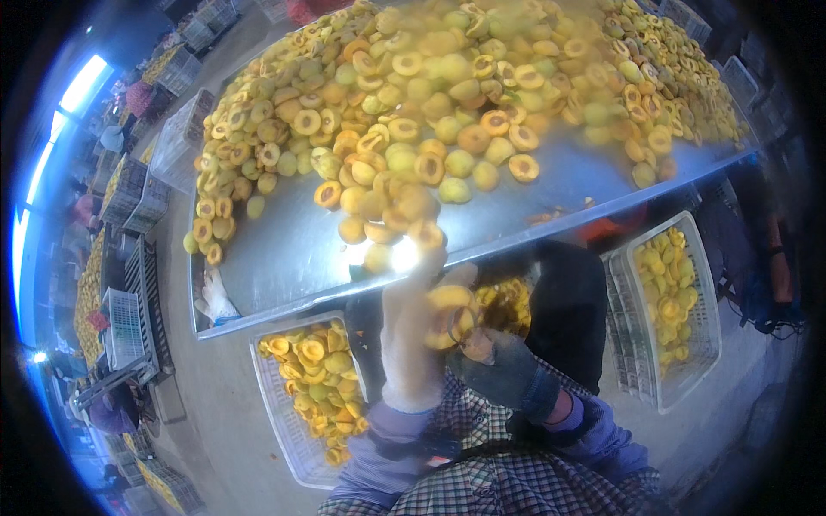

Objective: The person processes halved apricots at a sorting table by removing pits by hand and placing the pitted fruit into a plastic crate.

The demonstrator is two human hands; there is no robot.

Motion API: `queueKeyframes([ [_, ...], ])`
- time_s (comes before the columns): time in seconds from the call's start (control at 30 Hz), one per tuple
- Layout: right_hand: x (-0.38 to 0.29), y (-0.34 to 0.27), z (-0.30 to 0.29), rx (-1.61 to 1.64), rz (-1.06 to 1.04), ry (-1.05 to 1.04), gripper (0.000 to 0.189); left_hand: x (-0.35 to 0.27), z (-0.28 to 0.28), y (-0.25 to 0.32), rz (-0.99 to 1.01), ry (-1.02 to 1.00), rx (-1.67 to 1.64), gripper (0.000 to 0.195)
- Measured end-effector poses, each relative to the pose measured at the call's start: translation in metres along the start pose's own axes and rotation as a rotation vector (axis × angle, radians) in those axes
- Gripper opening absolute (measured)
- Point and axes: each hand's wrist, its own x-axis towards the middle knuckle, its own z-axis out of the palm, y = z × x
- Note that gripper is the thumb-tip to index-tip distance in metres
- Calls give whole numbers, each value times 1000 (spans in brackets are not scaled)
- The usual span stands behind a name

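Observation:
My left hand [413, 335], in a white glove and blurred, holds halved yellow stone fruit [450, 317], which look like apricots or peaches, above my lap. My right hand [503, 367], in a dark grey glove with bare fingertips, touches the fruit from the right with a small looped metal tool [466, 327] at its fingers. Beyond both hands, a large heap of halved fruit [400, 129] lies on a metal table [277, 277]. More fruit pieces [506, 303] lie in a container between my knees, partly hidden by the hands.
White plastic crates of fruit stand on the floor at left [264, 387] and right [706, 322]. A white glove [218, 298] lies in the table's left corner. A person's arm [779, 271] shows at far right. Other workers and crates [126, 193] are at far left.

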Motion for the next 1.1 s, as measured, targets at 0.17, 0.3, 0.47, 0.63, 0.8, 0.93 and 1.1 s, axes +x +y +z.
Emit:
queueKeyframes([
  [0.17,7,-15,-8,172,-82,2,23,-6,-1,-5,114,30,73,16],
  [0.3,4,-6,-7,176,-71,-197,21,0,0,17,356,-227,683,16],
  [0.47,-3,10,-4,-108,-495,-179,30,13,-8,34,91,-483,542,18],
  [0.63,-11,22,-1,-120,-676,-91,33,21,4,33,503,-569,760,22],
  [0.8,-12,2,-23,306,-323,-197,32,25,0,30,398,-646,747,23],
  [0.93,-16,4,-25,298,-296,-242,31,28,5,31,450,-716,792,22],
  [1.1,-17,4,-23,251,-332,-273,29,32,2,30,377,-743,670,20],
])
